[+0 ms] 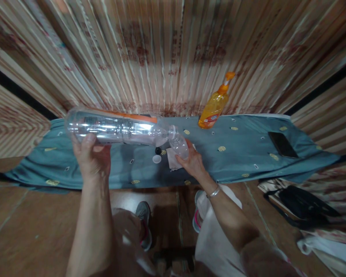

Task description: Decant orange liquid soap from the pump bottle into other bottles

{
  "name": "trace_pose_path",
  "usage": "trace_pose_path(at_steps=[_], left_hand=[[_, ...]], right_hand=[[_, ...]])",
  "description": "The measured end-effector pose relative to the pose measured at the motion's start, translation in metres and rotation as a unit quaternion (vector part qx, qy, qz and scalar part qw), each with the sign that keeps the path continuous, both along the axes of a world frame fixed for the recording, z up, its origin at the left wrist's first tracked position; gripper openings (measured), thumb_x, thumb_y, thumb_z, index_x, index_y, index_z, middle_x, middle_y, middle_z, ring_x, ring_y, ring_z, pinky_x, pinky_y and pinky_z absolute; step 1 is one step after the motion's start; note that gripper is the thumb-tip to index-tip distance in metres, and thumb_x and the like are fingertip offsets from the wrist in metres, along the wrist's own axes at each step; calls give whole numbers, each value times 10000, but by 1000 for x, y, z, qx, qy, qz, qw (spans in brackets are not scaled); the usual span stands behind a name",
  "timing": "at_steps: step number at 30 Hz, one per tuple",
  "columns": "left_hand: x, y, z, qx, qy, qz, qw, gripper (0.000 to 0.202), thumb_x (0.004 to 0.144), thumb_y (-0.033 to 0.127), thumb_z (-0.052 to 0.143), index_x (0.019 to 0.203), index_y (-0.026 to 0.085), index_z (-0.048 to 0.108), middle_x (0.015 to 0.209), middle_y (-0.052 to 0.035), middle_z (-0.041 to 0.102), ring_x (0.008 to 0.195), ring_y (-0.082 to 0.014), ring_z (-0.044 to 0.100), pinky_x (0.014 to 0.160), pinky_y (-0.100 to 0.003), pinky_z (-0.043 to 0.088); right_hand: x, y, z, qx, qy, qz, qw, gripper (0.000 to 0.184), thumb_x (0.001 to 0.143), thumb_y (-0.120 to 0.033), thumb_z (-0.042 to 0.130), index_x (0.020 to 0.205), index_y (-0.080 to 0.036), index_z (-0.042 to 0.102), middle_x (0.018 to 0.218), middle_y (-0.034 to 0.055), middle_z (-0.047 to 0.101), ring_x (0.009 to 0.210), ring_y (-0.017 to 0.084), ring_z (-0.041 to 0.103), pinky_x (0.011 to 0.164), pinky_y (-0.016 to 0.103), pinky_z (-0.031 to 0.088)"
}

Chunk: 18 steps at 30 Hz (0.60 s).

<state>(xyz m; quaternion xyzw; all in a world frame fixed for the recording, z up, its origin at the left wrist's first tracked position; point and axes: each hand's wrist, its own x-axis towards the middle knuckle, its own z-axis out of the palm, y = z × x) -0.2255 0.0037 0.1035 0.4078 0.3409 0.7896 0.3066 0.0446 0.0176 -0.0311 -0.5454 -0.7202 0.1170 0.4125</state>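
Note:
My left hand (90, 154) is closed around the base end of a large clear plastic bottle (115, 127) with an orange-edged label. The bottle lies nearly level in the air, its neck pointing right. My right hand (192, 159) grips a small clear plastic container (179, 146), tilted, with its upper end at the big bottle's mouth. Whether the two touch, and whether liquid passes between them, I cannot tell. Below them on the cloth lie a black cap (158, 151), a white round lid (157, 159) and a pale folded cloth (173, 159), partly behind my right hand.
A pump bottle of orange liquid (212, 109) stands at the back of the teal tablecloth (239, 150). A dark phone (282, 144) lies on the right. Pleated curtains (150, 57) hang behind. On the floor to the right is a black bag (302, 202).

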Motion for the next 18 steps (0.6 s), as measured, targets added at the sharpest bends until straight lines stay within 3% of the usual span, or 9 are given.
trace_pose_path(at_steps=[5, 11, 18], left_hand=[[0, 0, -1, 4, -8, 8, 1000, 714, 533, 382, 830, 1212, 383, 609, 1239, 3, 663, 1159, -254, 610, 919, -381, 504], [-2, 1, -3, 5, -9, 10, 1000, 649, 547, 356, 808, 1171, 358, 628, 1209, -9, 663, 1144, -256, 602, 882, -373, 512], [0, 0, 0, 13, 10, 3, 1000, 591, 551, 386, 817, 1113, 336, 640, 1160, -10, 666, 1166, -269, 597, 963, -427, 505]], right_hand=[[0, 0, 0, 1, -1, 2, 1000, 701, 828, -377, 660, 1443, -137, 423, 1345, 189, 662, 1193, 324, 669, 994, 486, 553], [0, 1, 0, -1, -5, 3, 1000, 707, 828, -364, 666, 1454, -152, 416, 1349, 178, 662, 1195, 324, 669, 991, 484, 556], [-1, 1, -1, 1, -7, -1, 1000, 713, 827, -364, 670, 1459, -144, 423, 1359, 179, 655, 1207, 316, 662, 1006, 479, 550]])
